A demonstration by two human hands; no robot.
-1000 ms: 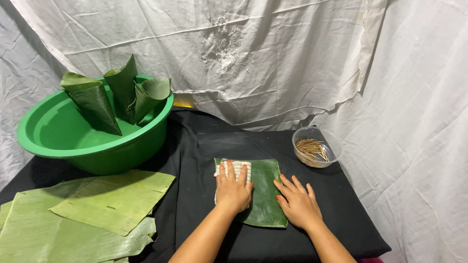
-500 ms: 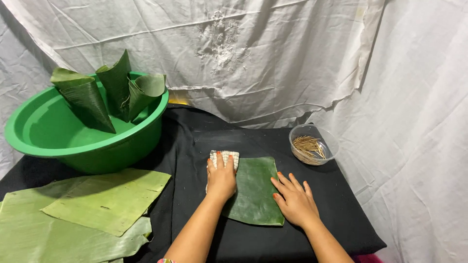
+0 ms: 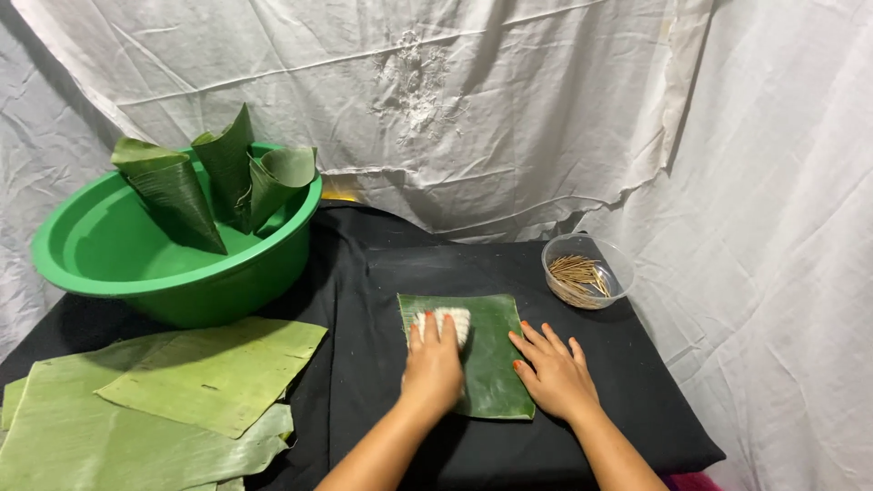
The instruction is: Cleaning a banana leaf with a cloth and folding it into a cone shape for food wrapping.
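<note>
Three leaf cones (image 3: 214, 182) fill basin (image 3: 109, 264).

we see a table under a black cloth (image 3: 364, 364). on it sit a green basin (image 3: 118, 264) at the far left, loose banana leaves (image 3: 155, 400) stacked near left, one leaf piece (image 3: 486, 355) in the middle, and a clear bowl of sticks (image 3: 587, 271) far right.

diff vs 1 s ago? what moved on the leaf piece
The left hand wiped the white cloth up the cut leaf toward its far left corner. The right hand slid to the leaf's right edge, still flat. Green basin, leaf cones, stick bowl and stacked leaves are unchanged.
</note>
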